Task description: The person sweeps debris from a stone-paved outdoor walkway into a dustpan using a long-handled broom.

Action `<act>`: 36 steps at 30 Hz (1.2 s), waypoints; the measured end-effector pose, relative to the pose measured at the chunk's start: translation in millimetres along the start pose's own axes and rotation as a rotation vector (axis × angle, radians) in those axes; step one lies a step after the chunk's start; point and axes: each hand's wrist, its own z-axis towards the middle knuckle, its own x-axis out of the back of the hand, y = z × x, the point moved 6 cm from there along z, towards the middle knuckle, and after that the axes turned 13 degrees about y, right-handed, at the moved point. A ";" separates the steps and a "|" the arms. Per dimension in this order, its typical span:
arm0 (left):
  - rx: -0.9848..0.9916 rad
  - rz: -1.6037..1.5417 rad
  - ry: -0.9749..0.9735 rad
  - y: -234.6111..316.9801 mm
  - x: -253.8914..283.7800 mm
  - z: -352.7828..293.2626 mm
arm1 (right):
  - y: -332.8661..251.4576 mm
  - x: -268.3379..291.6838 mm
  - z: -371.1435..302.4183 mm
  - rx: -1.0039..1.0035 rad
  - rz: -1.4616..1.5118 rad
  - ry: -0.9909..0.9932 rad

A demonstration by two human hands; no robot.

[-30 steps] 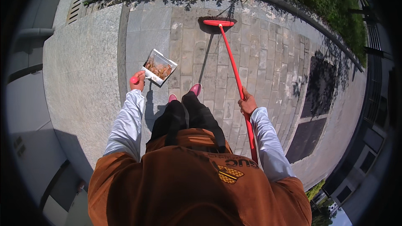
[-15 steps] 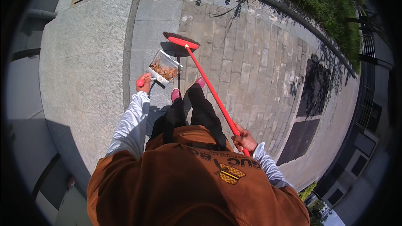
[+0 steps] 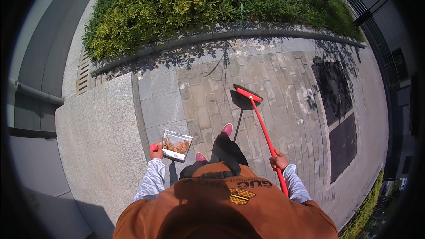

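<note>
My left hand [image 3: 156, 151] is closed around the pink-red handle end of a dustpan [image 3: 176, 154]. The pan is white and see-through, and a heap of dry brown leaves [image 3: 177, 145] lies in it. My right hand [image 3: 279, 161] grips the red pole of a broom [image 3: 266, 133]. The broom's red head [image 3: 249, 94] with dark bristles is held out ahead, over the brick paving, with its shadow just beside it. Whether the bristles touch the ground I cannot tell.
A kerb [image 3: 212, 40] edges the green shrubs [image 3: 168, 9] ahead. To the left a raised granite slab [image 3: 99, 124] has a step edge, with a slotted drain grate [image 3: 83, 73] beyond. Two dark panels [image 3: 342, 148] are set in the paving at right. My pink shoes [image 3: 227, 129] stand below.
The broom head has swung away from the dustpan to the right. The dustpan now sits nearer my body, still in my left hand. My view has tilted up, showing more shrubs.
</note>
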 end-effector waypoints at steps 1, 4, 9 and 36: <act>-0.039 0.030 0.048 6.2 -6.3 11.1 | -2.5 11.6 11.7 -0.003 0.055 0.002; -0.047 0.260 0.020 77.0 -41.1 24.4 | -10.7 51.6 38.4 -0.023 0.158 0.063; -0.178 0.014 -0.015 153.1 -105.8 71.7 | -42.3 109.9 89.4 -0.073 0.261 0.198; -0.457 -0.578 -0.470 930.6 -664.0 220.1 | -335.2 159.8 242.9 -0.153 0.569 0.475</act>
